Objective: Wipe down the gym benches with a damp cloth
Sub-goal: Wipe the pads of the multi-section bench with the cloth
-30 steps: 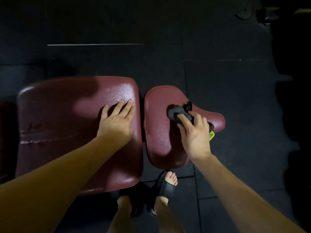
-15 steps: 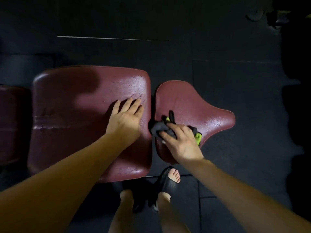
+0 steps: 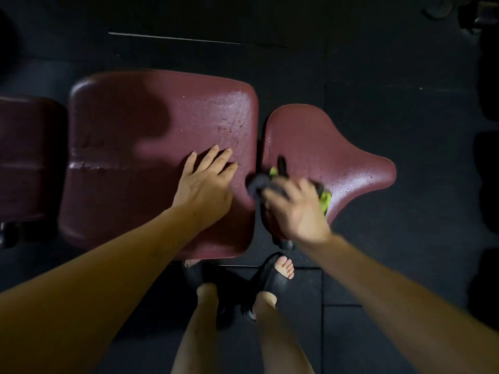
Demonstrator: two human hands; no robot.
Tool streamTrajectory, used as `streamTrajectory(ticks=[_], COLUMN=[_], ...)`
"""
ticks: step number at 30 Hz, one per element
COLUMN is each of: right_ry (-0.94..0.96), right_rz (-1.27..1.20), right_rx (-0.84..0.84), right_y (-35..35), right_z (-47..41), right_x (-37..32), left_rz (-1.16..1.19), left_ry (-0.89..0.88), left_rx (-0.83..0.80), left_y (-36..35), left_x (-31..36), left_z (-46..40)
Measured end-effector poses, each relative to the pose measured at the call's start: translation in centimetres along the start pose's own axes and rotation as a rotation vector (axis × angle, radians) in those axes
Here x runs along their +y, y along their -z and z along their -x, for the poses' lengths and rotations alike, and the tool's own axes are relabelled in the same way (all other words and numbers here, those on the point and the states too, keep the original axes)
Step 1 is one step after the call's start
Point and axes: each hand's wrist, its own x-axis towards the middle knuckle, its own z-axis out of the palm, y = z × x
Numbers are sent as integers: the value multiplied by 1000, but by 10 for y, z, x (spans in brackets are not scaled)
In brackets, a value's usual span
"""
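Far left there's another maroon pad [image 3: 27, 157], untouched afaict. Left hand [image 3: 205, 184] lies flat w/ fingers straight on the big back pad [image 3: 129, 157], bracing. Right hand [image 3: 294, 209] is blurry but clamped on the damp cloth [image 3: 260, 182], which is dark grey w/ lime green bits and bunched up at the seat pad's [image 3: 324, 147] near-left edge. Mid-wipe on the seat imo. Next prob needs strokes out toward the beaded-up narrow end.

I can read no words, numbers, labels or brand marks anywhere here. The maroon bench pads [image 3: 162, 147] under my hands carry no lettering, and the cloth [image 3: 259, 183] is too blurred to show any.
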Motion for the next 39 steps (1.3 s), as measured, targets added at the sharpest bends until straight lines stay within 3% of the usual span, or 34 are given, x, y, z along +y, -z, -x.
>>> streamTrajectory(ticks=[3, 7, 11, 13, 16, 20, 23, 25, 27, 30, 36, 39], right_ry=[95, 175, -138, -239, -145, -62, 62, -28, -284, -521, -370, -232], right_rz=[-28, -19, 74, 62, -5, -115, -54, 45, 145, 149, -67, -51], right_rx=[-139, -93, 118, 153, 134, -10, -30, 75, 192, 256, 115, 76], right_y=[-8, 6, 15, 12, 8, 4, 11, 22, 40, 44, 3, 13], right_z=[68, 20, -85, -95, -36, 71, 59, 22, -17, -31, 67, 68], right_x=[-15, 9, 40, 43, 19, -15, 17, 57, 98, 104, -10, 10], left_rz=[22, -17, -60, -80, -46, -23, -31, -35, -43, -42, -69, -92], left_ry=[-10, -14, 10, 14, 22, 8, -21, -28, -29, -40, -64, -88], left_rx=[-13, -15, -36, -15, 20, -30, -53, -66, -80, -66, -64, -82], left_y=[0, 0, 0, -1, -2, -1, -2, -2, -1, 3, 7, 4], left_x=[4, 8, 11, 13, 14, 31, 44, 52, 60, 67, 77, 80], left_z=[10, 17, 15, 14, 11, 7, 5, 3, -3, -13, -17, -18])
